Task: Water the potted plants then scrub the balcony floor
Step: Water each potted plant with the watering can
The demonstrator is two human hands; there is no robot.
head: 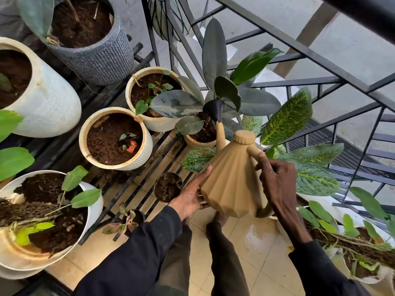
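A tan ribbed watering can (232,180) is held in mid-air, tipped forward. Its black rose (213,108) hangs over the small cream pot (201,143) of the dark-leaved rubber plant (215,60). My right hand (277,184) grips the can's curved handle. My left hand (190,195) supports the can's lower left side, with its fingers fairly straight along the body. Two cream ribbed pots of soil (147,142) (130,97) stand on the black rack to the left.
Large white pots (53,107) (94,212) and a grey textured pot (100,60) fill the black metal rack (128,186) on the left. A black railing (320,58) runs behind the plants. Variegated leaves (288,118) spread at right. The beige floor tiles (256,238) below look wet.
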